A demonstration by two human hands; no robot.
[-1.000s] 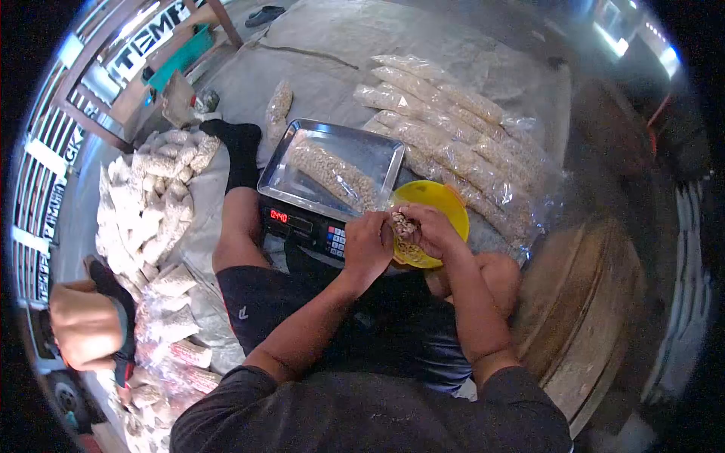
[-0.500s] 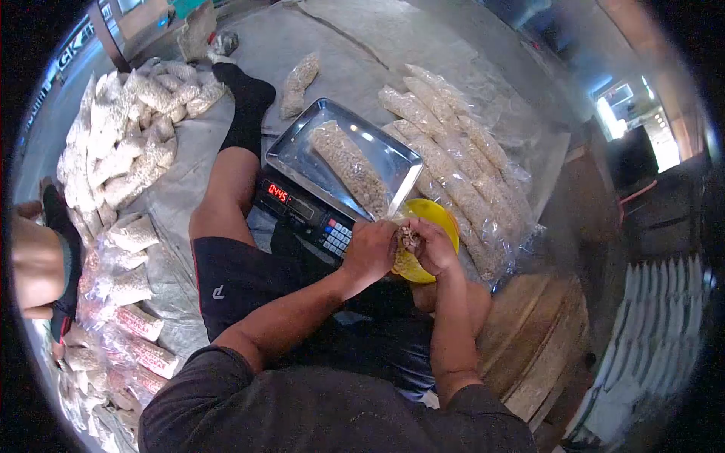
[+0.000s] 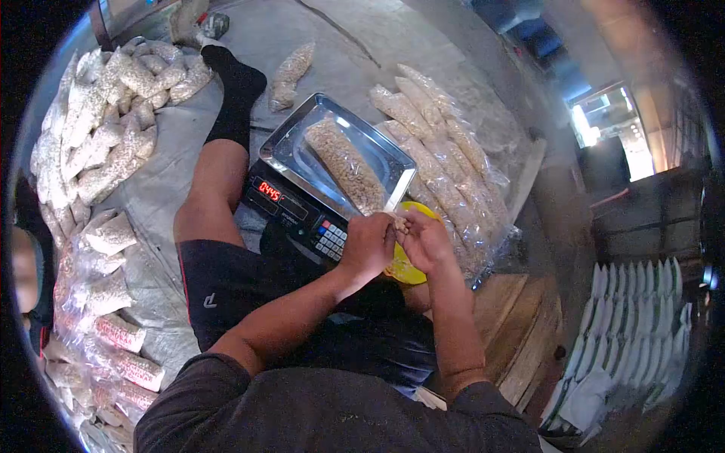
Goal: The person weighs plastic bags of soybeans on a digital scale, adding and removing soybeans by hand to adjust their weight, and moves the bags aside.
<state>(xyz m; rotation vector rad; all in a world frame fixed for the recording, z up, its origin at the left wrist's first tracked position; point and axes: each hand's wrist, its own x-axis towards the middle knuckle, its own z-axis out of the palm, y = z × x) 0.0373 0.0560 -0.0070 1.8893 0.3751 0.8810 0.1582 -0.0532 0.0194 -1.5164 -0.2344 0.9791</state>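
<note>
A clear plastic bag of pale, bean-like pieces (image 3: 343,162) lies slantwise on the steel tray (image 3: 291,155) of a digital scale (image 3: 291,219), whose red display reads 0.445. My left hand (image 3: 366,245) is closed at the bag's near end, gripping its mouth. Just right of it, my right hand (image 3: 427,243) is curled, with a few small pale pieces (image 3: 402,223) at its fingers and palm. Below both hands stands a yellow bowl (image 3: 410,273), partly covered by them; some pale pieces show in it.
Filled bags (image 3: 445,158) lie in rows right of the scale. A single filled bag (image 3: 291,75) rests beyond it. A large heap of bags (image 3: 113,113) and printed bags (image 3: 132,362) lie to the left. Wooden boards (image 3: 502,325) are at right. Another person's leg (image 3: 29,272) shows far left.
The view has shifted slightly. My right hand has turned its palm more upward, fingers at the bag's mouth, and fewer pieces show in it. The display still reads 0.445.
</note>
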